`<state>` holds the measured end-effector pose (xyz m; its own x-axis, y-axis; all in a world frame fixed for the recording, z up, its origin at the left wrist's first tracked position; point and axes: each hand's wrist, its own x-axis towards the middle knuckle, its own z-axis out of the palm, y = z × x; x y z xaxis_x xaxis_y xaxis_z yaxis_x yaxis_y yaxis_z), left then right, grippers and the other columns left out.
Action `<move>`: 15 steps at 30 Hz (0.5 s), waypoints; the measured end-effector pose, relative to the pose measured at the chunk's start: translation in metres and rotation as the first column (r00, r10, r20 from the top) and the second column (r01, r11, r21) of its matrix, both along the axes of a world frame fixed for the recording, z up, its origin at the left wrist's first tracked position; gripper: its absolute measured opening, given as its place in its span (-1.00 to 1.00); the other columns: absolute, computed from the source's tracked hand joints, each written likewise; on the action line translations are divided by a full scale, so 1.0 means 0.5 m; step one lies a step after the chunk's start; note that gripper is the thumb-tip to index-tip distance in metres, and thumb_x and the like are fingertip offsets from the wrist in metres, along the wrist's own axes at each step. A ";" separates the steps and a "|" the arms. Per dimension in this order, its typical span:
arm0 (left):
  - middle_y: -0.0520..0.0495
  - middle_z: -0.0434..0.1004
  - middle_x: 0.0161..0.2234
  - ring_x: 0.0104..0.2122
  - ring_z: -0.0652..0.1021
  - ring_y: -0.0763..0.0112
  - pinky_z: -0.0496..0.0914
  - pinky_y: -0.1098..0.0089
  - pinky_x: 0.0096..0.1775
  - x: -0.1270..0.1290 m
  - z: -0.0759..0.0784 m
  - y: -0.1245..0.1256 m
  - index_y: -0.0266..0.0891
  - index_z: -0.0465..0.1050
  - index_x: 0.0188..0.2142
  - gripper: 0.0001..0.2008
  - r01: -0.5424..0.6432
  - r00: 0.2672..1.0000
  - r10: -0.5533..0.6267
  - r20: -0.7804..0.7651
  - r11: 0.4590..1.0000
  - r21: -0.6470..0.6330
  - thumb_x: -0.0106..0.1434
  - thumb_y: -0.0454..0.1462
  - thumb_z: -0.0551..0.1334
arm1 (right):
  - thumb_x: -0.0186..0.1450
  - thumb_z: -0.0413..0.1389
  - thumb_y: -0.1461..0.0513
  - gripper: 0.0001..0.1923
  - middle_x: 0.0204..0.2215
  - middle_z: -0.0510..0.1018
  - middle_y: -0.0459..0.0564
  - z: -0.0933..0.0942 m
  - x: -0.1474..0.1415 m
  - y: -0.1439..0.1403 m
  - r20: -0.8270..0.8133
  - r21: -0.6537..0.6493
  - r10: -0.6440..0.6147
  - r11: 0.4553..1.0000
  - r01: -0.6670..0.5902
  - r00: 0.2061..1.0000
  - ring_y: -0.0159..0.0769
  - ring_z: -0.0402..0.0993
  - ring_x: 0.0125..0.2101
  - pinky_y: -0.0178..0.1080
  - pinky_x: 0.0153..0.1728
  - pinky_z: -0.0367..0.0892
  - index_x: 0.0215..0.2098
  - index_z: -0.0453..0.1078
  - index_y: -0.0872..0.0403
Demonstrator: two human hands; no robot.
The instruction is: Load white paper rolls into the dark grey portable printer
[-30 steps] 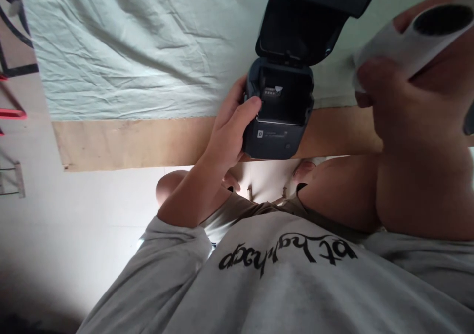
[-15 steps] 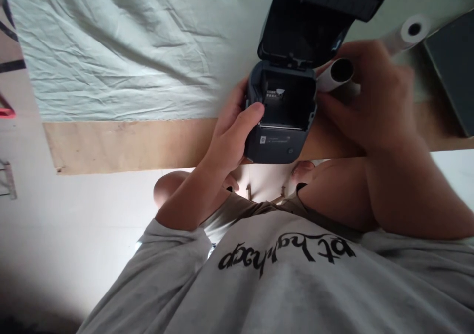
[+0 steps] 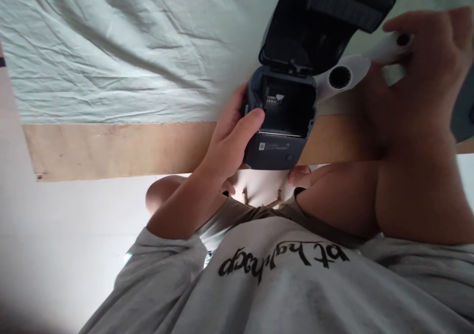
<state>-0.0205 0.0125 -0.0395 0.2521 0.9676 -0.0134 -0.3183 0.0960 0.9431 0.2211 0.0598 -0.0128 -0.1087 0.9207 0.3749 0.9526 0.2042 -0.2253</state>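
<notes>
My left hand (image 3: pixel 229 141) grips the left side of a small dark printer (image 3: pixel 276 151) at the table's near edge, thumb hooked over its rim. The printer's lid (image 3: pixel 314 32) stands open and the paper bay looks empty. One white paper roll (image 3: pixel 338 77) lies right beside the printer's right side, its dark core facing me. My right hand (image 3: pixel 425 87) is further right, fingers curled over a second white paper roll (image 3: pixel 388 47). The hand's edge also touches the first roll.
A wrinkled pale green cloth (image 3: pixel 111 52) covers the table, with a bare wooden strip (image 3: pixel 111 146) along the near edge. A dark flat object (image 3: pixel 462 116) shows at the right edge. My knees and grey shirt fill the bottom.
My right hand brought a roll down beside the open printer, then shifted right and up onto the second roll. My left hand stayed on the printer.
</notes>
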 end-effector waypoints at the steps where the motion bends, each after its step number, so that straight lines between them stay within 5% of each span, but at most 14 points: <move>1: -0.06 0.31 -0.09 0.03 0.32 0.33 0.28 0.37 0.03 0.000 -0.001 0.000 -0.22 0.14 0.01 -0.58 0.009 1.000 -0.009 0.002 1.000 0.004 0.19 -0.12 0.07 | 0.05 0.04 0.23 -0.57 -0.20 0.30 -0.02 0.000 -0.003 0.001 -0.001 -0.014 -0.001 1.000 0.001 1.000 -0.54 0.26 -0.26 -0.40 -0.18 0.19 -0.07 0.28 0.00; 5: -0.05 0.36 -0.19 0.03 0.31 0.31 0.23 0.31 0.08 -0.003 -0.011 0.002 -0.23 0.19 -0.03 -0.60 0.013 1.000 -0.013 0.008 0.999 0.053 0.18 -0.11 0.09 | -0.02 -0.03 0.37 -0.52 -0.29 0.34 -0.05 0.003 -0.010 -0.002 -0.047 -0.014 0.114 0.993 -0.115 0.992 -0.56 0.26 -0.27 -0.45 -0.20 0.19 -0.11 0.30 0.01; 11: -0.01 0.34 -0.11 0.04 0.32 0.32 0.24 0.34 0.08 -0.003 -0.023 0.007 -0.14 0.23 -0.04 -0.63 0.016 0.999 -0.020 0.035 0.994 0.106 0.18 -0.10 0.08 | 0.08 -0.01 0.22 -0.56 -0.17 0.24 0.05 0.001 -0.014 -0.011 -0.023 -0.092 0.027 0.995 -0.029 0.999 -0.42 0.18 -0.07 -0.32 -0.02 0.18 -0.04 0.26 0.03; 15: 0.01 0.35 -0.16 -0.10 0.42 0.41 0.28 0.37 0.03 0.000 -0.018 0.006 -0.13 0.25 -0.06 -0.68 0.006 0.999 -0.010 0.043 0.995 0.102 0.19 -0.14 0.07 | 0.07 0.01 0.25 -0.44 -0.02 0.18 -0.01 0.007 -0.008 -0.015 -0.149 -0.010 0.083 0.996 -0.085 0.985 -0.46 0.19 -0.03 -0.37 0.03 0.17 0.07 0.12 0.05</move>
<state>-0.0202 0.0154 -0.0484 0.2580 0.9613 0.0964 -0.3586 0.0026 0.9335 0.2168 0.0524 -0.0094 -0.1300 0.9167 0.3779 0.8881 0.2771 -0.3667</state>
